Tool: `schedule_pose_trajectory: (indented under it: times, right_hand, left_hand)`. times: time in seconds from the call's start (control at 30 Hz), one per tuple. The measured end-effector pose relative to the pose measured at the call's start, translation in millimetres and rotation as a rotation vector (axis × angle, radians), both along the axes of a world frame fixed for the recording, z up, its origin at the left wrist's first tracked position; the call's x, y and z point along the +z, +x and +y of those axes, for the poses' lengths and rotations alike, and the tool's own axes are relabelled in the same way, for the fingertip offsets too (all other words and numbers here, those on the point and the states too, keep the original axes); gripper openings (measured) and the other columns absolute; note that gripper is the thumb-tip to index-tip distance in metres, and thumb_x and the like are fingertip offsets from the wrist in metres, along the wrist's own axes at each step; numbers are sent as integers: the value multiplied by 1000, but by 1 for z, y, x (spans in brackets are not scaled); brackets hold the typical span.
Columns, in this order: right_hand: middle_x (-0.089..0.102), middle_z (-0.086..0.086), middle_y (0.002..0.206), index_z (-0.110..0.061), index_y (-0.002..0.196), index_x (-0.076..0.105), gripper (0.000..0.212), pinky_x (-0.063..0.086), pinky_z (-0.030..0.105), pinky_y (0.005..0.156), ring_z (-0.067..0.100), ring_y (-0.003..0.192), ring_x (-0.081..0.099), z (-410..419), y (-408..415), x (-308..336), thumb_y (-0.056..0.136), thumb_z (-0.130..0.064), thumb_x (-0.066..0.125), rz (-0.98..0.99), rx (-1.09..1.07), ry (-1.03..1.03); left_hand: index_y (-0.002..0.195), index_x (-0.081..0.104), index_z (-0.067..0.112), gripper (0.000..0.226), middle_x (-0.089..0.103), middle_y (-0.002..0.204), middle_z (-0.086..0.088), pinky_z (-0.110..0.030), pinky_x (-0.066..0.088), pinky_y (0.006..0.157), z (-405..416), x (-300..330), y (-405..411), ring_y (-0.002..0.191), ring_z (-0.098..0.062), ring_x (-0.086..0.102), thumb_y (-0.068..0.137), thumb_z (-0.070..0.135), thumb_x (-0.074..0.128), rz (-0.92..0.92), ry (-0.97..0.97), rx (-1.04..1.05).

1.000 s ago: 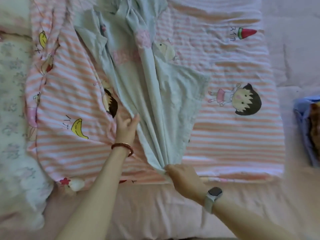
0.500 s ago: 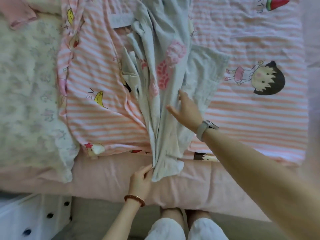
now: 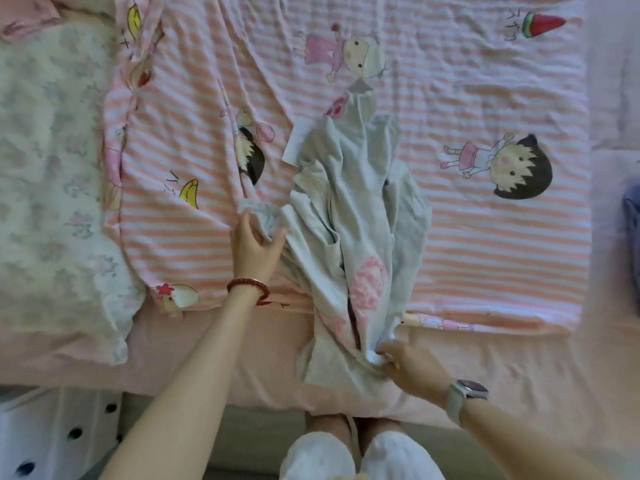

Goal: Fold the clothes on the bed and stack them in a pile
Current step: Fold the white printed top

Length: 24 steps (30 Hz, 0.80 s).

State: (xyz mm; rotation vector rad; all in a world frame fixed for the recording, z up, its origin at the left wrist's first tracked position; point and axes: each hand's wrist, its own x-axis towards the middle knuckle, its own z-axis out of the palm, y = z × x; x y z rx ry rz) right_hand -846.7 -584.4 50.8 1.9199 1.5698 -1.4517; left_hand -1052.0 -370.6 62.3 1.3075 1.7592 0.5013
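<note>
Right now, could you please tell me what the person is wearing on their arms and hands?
Both forearms are bare, with no sleeves in view. The left hand has a bracelet of reddish-brown beads round its wrist. The right hand has a smartwatch at its wrist, with a dark rounded-square face on a pale grey-white band. No rings or gloves can be made out.
</note>
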Motion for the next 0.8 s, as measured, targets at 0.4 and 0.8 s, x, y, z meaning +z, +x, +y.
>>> schedule_pose_trajectory:
  times: [0.4,0.8]
  right_hand:
    - [57,9,100,-4,102,60,15,49,37,62,26,85,58,93,-25,27,88,-5,55,-4,-437,696]
    - [43,2,141,-15,140,38,48,48,37,63,31,89,61,194,-4,29,94,-2,34,-61,19,677]
  left_hand:
    - [107,65,16,28,44,127,-11,-34,37,93,8,5,3,116,-30,42,82,30,65,374,68,-428]
    - [109,64,12,24,62,91,2,-14,37,75,17,16,29,93,-18,58,88,24,59,91,20,-256]
